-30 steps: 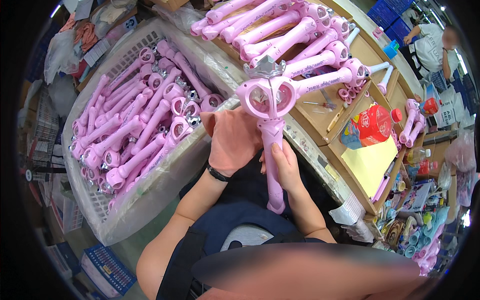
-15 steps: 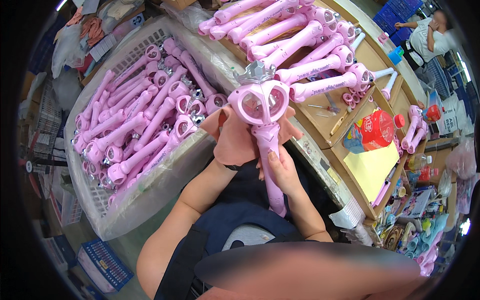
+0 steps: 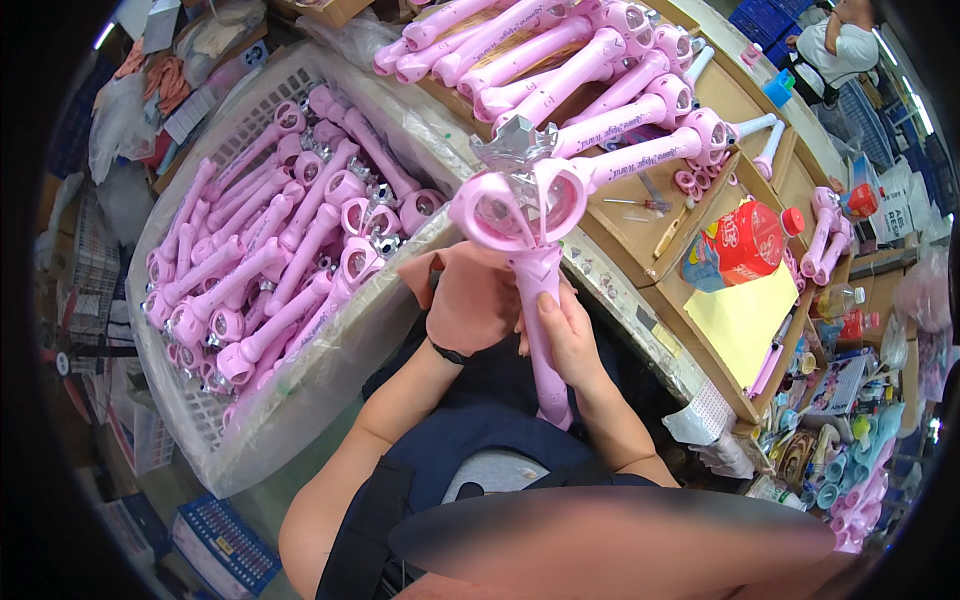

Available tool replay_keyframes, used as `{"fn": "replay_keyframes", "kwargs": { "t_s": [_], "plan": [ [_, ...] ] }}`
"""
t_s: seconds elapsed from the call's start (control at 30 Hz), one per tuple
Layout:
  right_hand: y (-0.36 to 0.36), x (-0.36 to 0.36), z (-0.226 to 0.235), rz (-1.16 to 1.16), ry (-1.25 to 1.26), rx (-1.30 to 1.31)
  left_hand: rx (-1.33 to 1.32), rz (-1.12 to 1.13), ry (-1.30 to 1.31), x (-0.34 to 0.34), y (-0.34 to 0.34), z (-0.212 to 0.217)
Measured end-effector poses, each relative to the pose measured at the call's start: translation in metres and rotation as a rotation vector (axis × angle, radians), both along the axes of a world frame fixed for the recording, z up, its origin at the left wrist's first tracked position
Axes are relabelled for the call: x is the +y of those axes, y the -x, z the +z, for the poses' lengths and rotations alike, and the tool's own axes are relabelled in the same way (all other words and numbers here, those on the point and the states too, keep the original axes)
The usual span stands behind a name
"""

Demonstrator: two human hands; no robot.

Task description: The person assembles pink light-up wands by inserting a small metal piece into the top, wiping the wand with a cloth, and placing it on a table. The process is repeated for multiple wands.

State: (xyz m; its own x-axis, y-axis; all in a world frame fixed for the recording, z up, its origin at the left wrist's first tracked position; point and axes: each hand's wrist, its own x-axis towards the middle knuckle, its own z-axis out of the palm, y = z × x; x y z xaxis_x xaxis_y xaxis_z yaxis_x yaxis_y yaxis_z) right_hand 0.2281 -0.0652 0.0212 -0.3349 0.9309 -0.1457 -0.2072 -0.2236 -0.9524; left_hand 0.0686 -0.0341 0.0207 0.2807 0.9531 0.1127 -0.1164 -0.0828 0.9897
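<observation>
A pink toy wand (image 3: 540, 330) stands nearly upright in front of me, its silver crown and round head with clear windows at the top. My right hand (image 3: 568, 335) is wrapped round its handle, thumb on the front. Just left of the handle, under the wand's head, my left hand (image 3: 468, 312) holds a salmon-pink cloth (image 3: 420, 272). The fingers of that hand are mostly hidden by the cloth and the wand. A dark band circles the left wrist.
At left, a white plastic-lined basket (image 3: 215, 445) is heaped with similar wands (image 3: 265, 255). More wands (image 3: 560, 75) lie across the workbench (image 3: 625, 240). To the right are a red-labelled bottle (image 3: 745, 245), a yellow sheet (image 3: 740, 320) and a screwdriver (image 3: 638, 203). Another person (image 3: 840, 45) is far right.
The wand's head has turned a little and shifted slightly left. My left hand and the cloth have moved from behind the head to below its left side, and the cloth no longer shows on the right.
</observation>
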Motion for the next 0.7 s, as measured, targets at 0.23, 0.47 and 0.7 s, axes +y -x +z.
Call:
{"fn": "replay_keyframes", "kwargs": {
  "t_s": [0.23, 0.47, 0.7],
  "plan": [
    [0.002, -0.004, -0.003, 0.018, 0.024, 0.012, -0.634, -0.284, 0.237, 0.006, -0.006, 0.006],
    [0.007, -0.002, -0.009, 0.068, 0.002, 0.046, -0.233, -0.091, -0.189, 0.02, 0.004, 0.059],
    [0.001, -0.001, -0.002, 0.031, -0.01, 0.046, -0.408, -0.122, 0.095, 0.004, -0.002, 0.028]
  ]
}}
